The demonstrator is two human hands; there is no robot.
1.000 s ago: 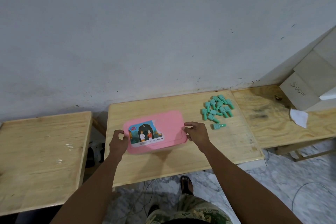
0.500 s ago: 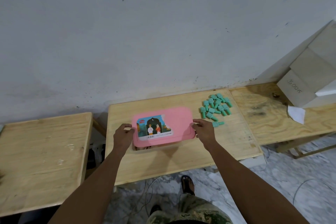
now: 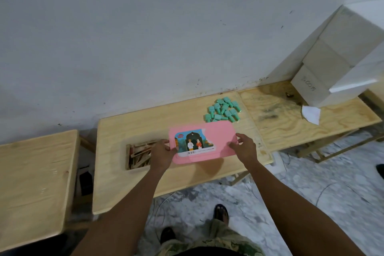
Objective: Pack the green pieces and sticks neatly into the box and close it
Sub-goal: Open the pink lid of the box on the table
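Lid (image 3: pixel 216 139), pink with a picture label on its left half, is held flat above the middle worktop (image 3: pixel 128 122) by both hands. Left hand (image 3: pixel 161 153) pinches the lid's left edge, thumb on top near the label. Right hand (image 3: pixel 244 148) grips the right edge, thumb lying on the pink surface, fingers curled under the rim. Lid casts a shadow on the wood just below its near edge, so it is off the surface.

Box (image 3: pixel 138 157) sits open on the same worktop, just left of the lid, partly hidden by the left hand. Sticks (image 3: pixel 141 155), brown and jumbled, lie inside it.

Green pieces (image 3: pixel 224 110) are piled loose at the worktop's far right corner, near the wall, apart from the box and just beyond the lid's far edge.

White blocks (image 3: pixel 332 64) are stacked on the right-hand worktop (image 3: pixel 291 127), with a scrap of paper (image 3: pixel 310 113) beside them.
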